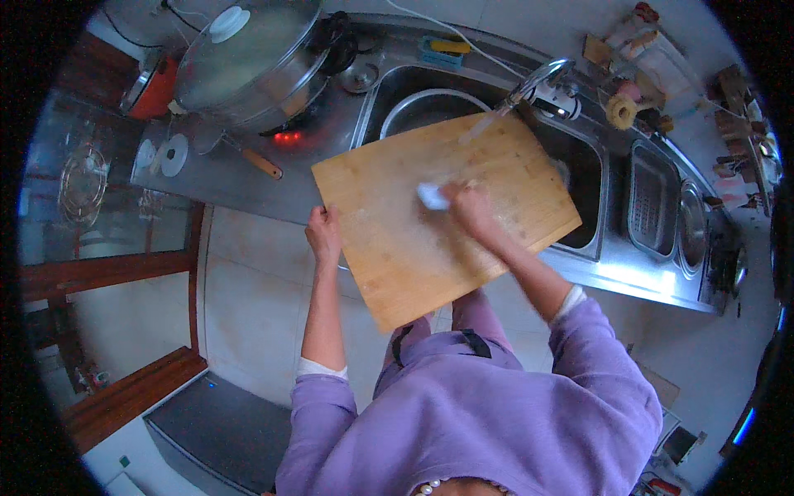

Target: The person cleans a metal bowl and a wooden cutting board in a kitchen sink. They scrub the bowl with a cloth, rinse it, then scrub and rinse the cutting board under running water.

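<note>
A large wooden cutting board (397, 229) lies tilted over the sink and juts out past the counter's front edge. My left hand (324, 232) grips its left edge, fingers curled over the rim. Over the middle of the board, my right hand (469, 208) is closed on a small white object (432, 196), blurred, whose kind I cannot tell. The board's surface has a pale, hazy patch there. Above the board's far edge, the chrome faucet (539, 77) has a stream of water (477, 127) running from it onto the wood.
Left of the sink stands a big steel pot with a glass lid (248, 56), beside a red glow on the stove (288, 137). A wooden-handled utensil (262, 163) lies on the counter. A metal basin (434, 96) sits in the sink, and a perforated steel tray (652, 198) is at the right.
</note>
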The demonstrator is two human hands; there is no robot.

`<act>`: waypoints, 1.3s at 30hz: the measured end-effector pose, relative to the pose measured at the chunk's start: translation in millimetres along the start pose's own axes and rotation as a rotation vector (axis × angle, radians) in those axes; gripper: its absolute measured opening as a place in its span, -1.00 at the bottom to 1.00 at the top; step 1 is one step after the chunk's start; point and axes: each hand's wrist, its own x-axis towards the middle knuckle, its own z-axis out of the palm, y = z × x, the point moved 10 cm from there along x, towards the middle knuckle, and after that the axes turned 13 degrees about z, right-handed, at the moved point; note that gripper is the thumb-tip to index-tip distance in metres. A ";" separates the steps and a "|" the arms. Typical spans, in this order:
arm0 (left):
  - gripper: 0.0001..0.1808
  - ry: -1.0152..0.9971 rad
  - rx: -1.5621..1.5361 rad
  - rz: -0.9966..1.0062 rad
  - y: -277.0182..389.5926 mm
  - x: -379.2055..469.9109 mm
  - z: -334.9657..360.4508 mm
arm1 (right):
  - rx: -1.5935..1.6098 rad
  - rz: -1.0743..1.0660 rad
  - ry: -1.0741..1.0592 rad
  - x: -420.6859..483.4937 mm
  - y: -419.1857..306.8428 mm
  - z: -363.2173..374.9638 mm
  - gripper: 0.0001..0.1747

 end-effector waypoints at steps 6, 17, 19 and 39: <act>-0.66 0.009 0.167 0.200 36.0 45.0 -13.9 | 0.121 0.298 0.063 20.0 71.6 -3.1 -0.67; -0.61 -0.062 0.258 0.290 24.6 101.8 -12.5 | 1.023 0.965 -0.097 -38.3 349.4 47.8 -0.43; -0.61 -0.076 0.185 0.265 12.7 105.0 -13.5 | 1.345 1.105 -0.404 -60.1 347.6 94.2 -0.35; -0.64 -0.309 0.432 0.441 146.1 139.5 120.0 | 1.228 1.399 0.085 -234.0 408.3 49.7 -0.39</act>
